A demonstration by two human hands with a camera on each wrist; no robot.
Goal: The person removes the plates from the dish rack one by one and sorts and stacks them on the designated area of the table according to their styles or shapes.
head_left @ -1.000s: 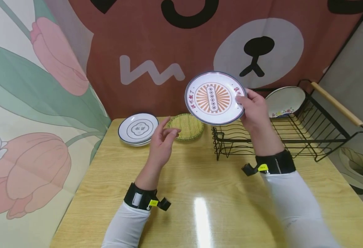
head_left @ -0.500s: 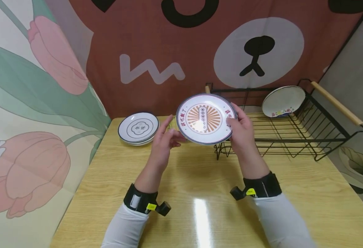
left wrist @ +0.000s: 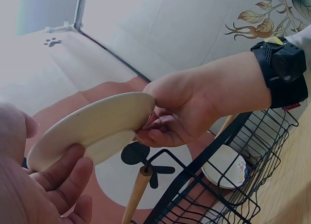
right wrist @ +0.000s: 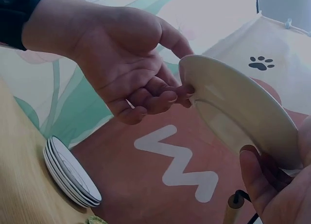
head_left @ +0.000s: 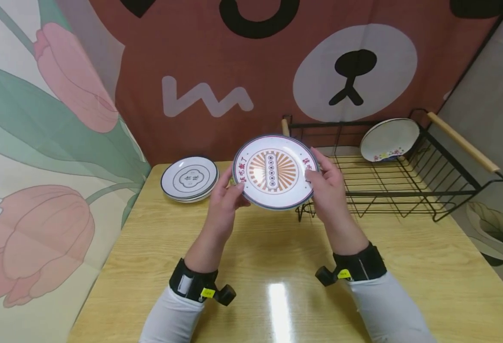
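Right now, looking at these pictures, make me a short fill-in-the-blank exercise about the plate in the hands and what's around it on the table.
1. The plate with the orange sunburst is held by ____ hands.
2. The stack of plates sits on the table to the person's ____.
3. Inside the black wire rack leans one ____.
4. The rack's handles are made of ____.

Missing words: both; left; plate; wood
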